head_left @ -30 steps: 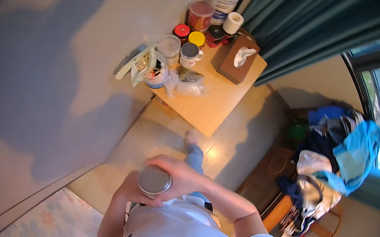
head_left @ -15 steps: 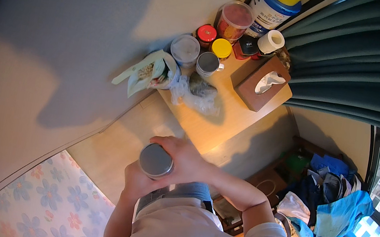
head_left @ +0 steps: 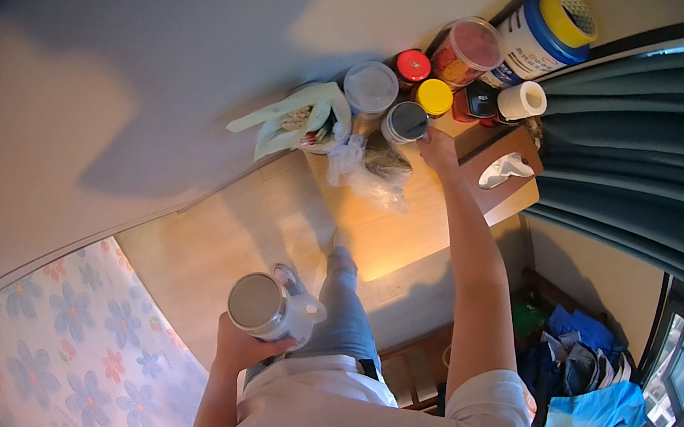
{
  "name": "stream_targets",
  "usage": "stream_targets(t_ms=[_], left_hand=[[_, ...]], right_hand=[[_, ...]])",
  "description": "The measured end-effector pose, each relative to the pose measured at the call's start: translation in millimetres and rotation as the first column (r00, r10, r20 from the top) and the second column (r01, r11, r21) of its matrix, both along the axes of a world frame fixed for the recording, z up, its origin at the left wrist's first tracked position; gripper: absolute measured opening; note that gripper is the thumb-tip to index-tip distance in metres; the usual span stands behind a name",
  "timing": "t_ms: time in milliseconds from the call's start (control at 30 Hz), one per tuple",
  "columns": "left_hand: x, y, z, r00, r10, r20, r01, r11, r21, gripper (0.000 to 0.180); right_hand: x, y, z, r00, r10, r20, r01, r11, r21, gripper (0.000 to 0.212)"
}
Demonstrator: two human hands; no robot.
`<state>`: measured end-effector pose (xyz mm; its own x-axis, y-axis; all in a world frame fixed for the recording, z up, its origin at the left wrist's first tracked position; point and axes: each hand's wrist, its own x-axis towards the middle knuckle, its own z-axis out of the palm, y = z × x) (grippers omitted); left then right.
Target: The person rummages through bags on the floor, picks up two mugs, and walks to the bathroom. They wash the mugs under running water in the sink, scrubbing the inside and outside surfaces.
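My left hand (head_left: 246,346) is wrapped round a white jug (head_left: 300,326) with a round grey lid (head_left: 257,301), held upright in front of my waist. The jug's handle, or a part like it, sticks out on the side away from the palm. My right arm stretches to the small table, where the fingers of my right hand (head_left: 441,152) close at the handle of a pale mug (head_left: 404,123). The handle itself is hidden behind them. A yellow-lidded jar (head_left: 434,97) and a clear-lidded tub (head_left: 370,87) stand right beside the mug.
On the wooden table (head_left: 410,241) are a brown tissue box (head_left: 515,161), a plastic bag (head_left: 367,172), a pale green bag (head_left: 289,121), a red-lidded jar (head_left: 413,65) and a large blue-and-white tub (head_left: 538,43). A flowered bed cover (head_left: 81,342) lies at lower left, clothes (head_left: 590,409) at right.
My right hand has left the jug and reached up and right to the mug on the table. The left hand keeps the jug alone. The view has shifted slightly.
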<state>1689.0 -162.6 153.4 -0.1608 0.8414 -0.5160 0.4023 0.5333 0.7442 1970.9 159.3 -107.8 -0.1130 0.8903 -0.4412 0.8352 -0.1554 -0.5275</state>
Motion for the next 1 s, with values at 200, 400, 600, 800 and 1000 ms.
stream_targets(t_ms=[200, 400, 600, 800, 1000], left_hand=[[-14.3, -39.1, -7.8, 0.98, 0.155, 0.124, -0.163, 0.985, 0.054, 0.053], [-39.4, -85.6, -22.5, 0.846, 0.199, 0.494, -0.259, 0.964, 0.056, 0.061], [-69.9, -141.9, -13.4, 0.653, 0.207, 0.728, -0.296, 0.955, -0.006, 0.071], [-100.3, -186.6, 15.9, 0.488, -0.009, 0.873, -0.216, 0.968, 0.131, 0.079], [-122.9, -209.0, 61.8, 0.529, -0.061, 0.847, -0.247, 0.943, 0.223, 0.079]], right_hand=[[13.0, -28.6, 85.0, 0.971, 0.193, 0.143, -0.227, 0.932, 0.282, 0.019], [28.9, -116.1, 258.8, 0.825, -0.122, -0.552, 0.088, 0.992, -0.088, 0.02], [-19.1, -217.3, 354.0, 0.667, -0.051, -0.744, 0.074, 0.997, -0.002, 0.018], [-73.4, -308.7, 388.4, 0.53, 0.032, -0.848, 0.016, 0.999, 0.048, 0.017], [-132.6, -353.3, 376.8, 0.164, -0.279, -0.946, -0.08, 0.952, -0.295, 0.018]])
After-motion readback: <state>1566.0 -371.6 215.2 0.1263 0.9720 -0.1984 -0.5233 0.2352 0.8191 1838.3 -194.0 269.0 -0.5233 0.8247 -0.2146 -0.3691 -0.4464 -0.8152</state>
